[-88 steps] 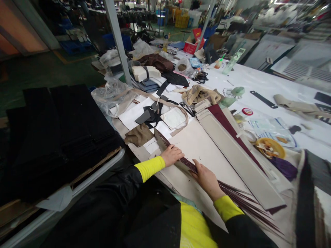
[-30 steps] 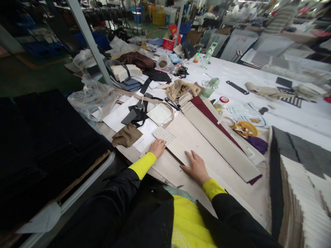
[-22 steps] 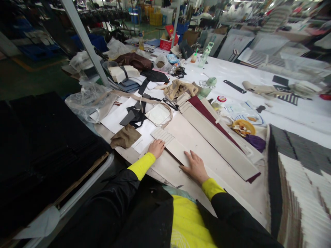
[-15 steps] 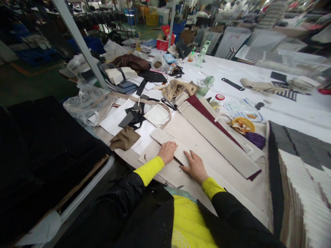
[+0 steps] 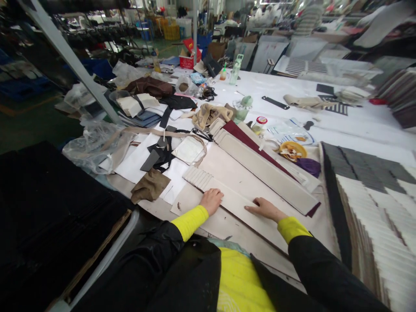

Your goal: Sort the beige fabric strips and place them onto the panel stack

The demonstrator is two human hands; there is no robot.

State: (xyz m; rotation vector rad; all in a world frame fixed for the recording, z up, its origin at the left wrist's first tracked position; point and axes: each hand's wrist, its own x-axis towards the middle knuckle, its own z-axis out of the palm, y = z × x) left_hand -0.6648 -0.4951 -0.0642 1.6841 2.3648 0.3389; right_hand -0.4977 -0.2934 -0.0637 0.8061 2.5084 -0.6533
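Two hands lie flat on a fanned stack of pale strips [image 5: 224,197] that sits at the near edge of the table [image 5: 341,125], on a large beige board [image 5: 242,173]. The left hand [image 5: 212,200] has its fingers curled loosely and presses down on the strips near their fanned end; it grips nothing. The right hand [image 5: 264,208] has its fingers stretched out, palm down, on the same strips further along; it holds nothing either. Just beyond lies a long beige panel [image 5: 264,171] at an angle, with a maroon panel [image 5: 250,138] under it. Left of the strips are a brown cloth [image 5: 149,186], white sheets and black offcuts [image 5: 160,151], and a clear plastic bag [image 5: 92,145] with something pale inside, which I cannot tell exactly. To the right, a yellow dish [image 5: 292,151] holds small scraps, next to a purple piece [image 5: 308,165], and rows of grey and white strips [image 5: 370,195] cover the right end. Further back stand a green bottle [image 5: 235,69] and a red box [image 5: 188,60]. The table has a white cover; behind it the room is a workshop with a green floor and a slanted metal post [image 5: 69,56]. On the left, a stack of black sheets [image 5: 48,208] rests on a cart.
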